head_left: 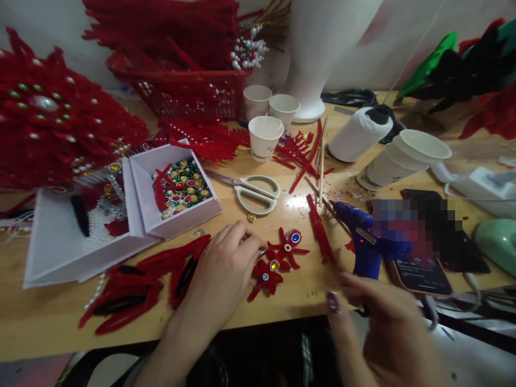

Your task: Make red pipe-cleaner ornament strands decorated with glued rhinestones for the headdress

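Note:
My left hand (229, 258) rests on the wooden table, its fingers bent together at the left edge of a red flower ornament (272, 266) set with yellow and blue gems; what its fingertips hold, if anything, is hidden. My right hand (379, 328), blurred, is raised at the table's front edge with thumb and index finger apart and nothing visible between them. Beyond it lies a blue glue gun (366, 236). A red fuzzy strip (321, 230) lies between the ornament and the glue gun. One yellow gem (251, 217) sits just below the scissors (256, 194).
White boxes (189, 215) of beads and gems stand at left, before a red basket (189, 91). Paper cups (264, 142), a thread spool (355, 137) and a white stand (310, 64) are farther back. Phones (423, 274) lie at right; red pieces (129, 295) lie front left.

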{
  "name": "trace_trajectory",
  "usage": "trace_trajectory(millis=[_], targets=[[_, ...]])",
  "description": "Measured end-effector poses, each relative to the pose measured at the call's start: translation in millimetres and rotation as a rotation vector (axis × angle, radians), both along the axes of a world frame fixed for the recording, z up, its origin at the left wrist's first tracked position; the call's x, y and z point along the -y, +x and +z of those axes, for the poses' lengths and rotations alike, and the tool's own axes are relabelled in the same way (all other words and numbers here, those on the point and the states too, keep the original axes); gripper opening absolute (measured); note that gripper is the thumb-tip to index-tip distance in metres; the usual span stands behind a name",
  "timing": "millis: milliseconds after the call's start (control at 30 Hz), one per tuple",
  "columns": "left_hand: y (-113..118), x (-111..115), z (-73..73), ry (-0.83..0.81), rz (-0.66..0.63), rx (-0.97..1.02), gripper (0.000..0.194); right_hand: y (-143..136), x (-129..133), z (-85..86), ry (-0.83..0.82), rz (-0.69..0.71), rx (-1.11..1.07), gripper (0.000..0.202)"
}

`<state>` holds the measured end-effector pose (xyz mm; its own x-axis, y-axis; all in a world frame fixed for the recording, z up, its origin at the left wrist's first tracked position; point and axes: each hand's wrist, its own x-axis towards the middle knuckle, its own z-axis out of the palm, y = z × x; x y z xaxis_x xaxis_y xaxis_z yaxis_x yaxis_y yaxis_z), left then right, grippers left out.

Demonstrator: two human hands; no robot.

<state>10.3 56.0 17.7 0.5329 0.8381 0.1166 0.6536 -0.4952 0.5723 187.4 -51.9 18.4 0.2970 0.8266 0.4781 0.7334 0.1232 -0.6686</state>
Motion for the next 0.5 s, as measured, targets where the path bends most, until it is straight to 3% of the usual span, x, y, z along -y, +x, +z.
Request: trace_trajectory(millis=[133,300,500], targets=[[-1.6,3.7,0.3,-0.018,-0.010,0.027,0.016,-17.2,-11.5,-2.1,-0.023,0.261,0.162,0.019],[-10.8,16.9,3.6,-0.076,0.039,0.083,0.016,-31.5,-17.9,-12.3,-0.041,0.221,0.232,0.030],[-23.5,27.1,6.6,-0.085,0.066,0.038,0.019,-36.2,-20.6,-18.9,-0.110,0.244,0.257,0.026]])
